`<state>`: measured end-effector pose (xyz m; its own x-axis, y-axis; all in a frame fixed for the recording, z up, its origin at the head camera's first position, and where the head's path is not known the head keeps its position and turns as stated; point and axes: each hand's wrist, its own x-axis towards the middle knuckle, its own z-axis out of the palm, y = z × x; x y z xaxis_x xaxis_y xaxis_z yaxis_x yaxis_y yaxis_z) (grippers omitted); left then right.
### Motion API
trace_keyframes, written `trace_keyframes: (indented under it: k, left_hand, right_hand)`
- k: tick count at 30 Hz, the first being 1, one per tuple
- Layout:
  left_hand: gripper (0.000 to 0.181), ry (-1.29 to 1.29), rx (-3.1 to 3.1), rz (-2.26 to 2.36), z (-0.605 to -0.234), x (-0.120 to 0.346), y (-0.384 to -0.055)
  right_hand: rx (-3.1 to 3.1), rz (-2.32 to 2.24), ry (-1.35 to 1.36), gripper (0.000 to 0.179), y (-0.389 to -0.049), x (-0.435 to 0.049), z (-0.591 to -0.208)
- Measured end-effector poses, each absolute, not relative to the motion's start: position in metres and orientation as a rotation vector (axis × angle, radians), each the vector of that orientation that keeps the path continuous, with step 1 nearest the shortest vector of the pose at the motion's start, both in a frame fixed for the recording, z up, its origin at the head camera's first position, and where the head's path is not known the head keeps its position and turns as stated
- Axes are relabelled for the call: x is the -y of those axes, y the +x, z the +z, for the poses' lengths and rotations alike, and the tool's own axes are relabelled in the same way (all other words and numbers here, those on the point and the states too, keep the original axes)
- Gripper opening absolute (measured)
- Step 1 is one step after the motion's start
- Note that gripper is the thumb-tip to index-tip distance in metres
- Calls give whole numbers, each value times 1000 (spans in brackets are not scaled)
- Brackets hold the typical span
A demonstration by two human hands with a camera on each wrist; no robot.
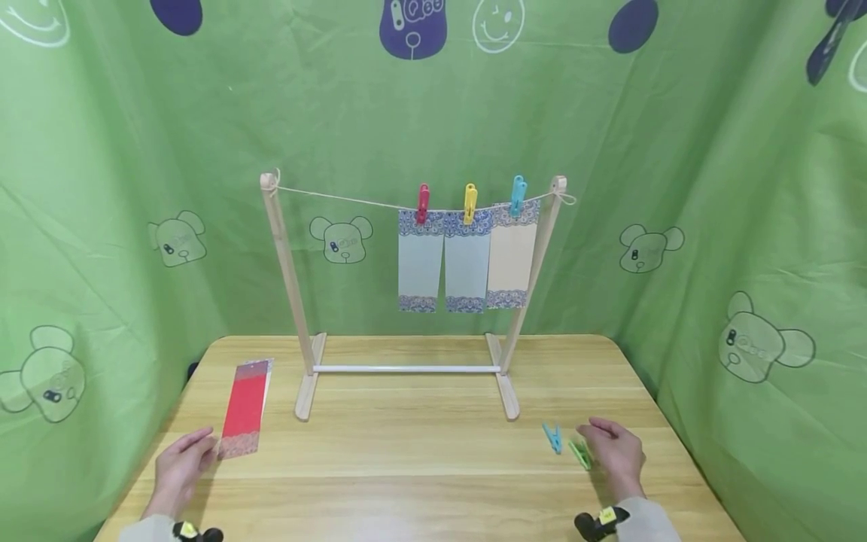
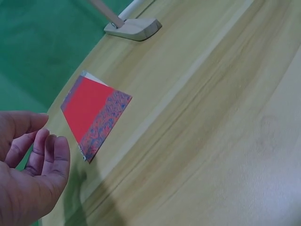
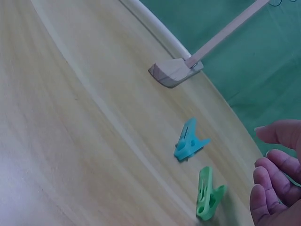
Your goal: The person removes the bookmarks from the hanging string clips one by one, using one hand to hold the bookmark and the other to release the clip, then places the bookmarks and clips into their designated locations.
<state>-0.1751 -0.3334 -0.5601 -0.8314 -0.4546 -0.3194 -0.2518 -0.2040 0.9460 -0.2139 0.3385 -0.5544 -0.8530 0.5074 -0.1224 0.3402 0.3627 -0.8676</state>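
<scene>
At the table's left, my left hand [image 1: 181, 468] hovers beside a red card [image 1: 245, 406] with patterned bands at its ends. In the left wrist view the fingers [image 2: 60, 155] are loosely curled, apart from the card and holding nothing. A white-edged card [image 1: 269, 376] peeks out from underneath. My right hand [image 1: 615, 452], its fingers also loosely bent around nothing, is next to a green clothespin [image 3: 207, 197]. A blue clothespin [image 3: 189, 142] lies just beyond it on the wood. Both pins lie apart from the right hand in the right wrist view.
A wooden stand [image 1: 289, 271] carries a string [image 1: 339, 197]. Three patterned cards hang at its right part, under a red clothespin [image 1: 423, 205], a yellow clothespin [image 1: 470, 205] and a blue one. A white rod [image 1: 406, 369] joins the stand's feet. Green curtain [image 1: 433, 120] surrounds the table.
</scene>
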Motion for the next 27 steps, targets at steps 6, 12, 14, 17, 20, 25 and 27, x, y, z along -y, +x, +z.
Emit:
trace_keyframes:
  k: [6, 12, 14, 17, 20, 25, 27]
  left_hand:
    - [23, 777, 1894, -2164, -558, 331, -178]
    - [24, 669, 1848, -2207, -556, 330, -181]
    - [20, 648, 1851, -2220, -553, 328, -181]
    - [14, 623, 1847, -2235, -546, 324, -183]
    - [12, 652, 1828, -2241, -537, 318, -186]
    - [10, 659, 1774, -2294, -520, 309, -189]
    - [9, 645, 1764, -2309, -514, 306, -192]
  right_hand:
    - [2439, 1510, -743, 59, -214, -336, -547]
    - [2434, 1519, -731, 62, -215, -334, -539]
    - [2431, 1519, -729, 61, -214, -332, -536]
    - [2425, 1502, -714, 60, -214, -331, -532]
    - [2407, 1503, -700, 56, -214, -330, -528]
    - [2350, 1568, -661, 51, -216, -326, -517]
    - [2328, 1580, -635, 50, -217, -325, -510]
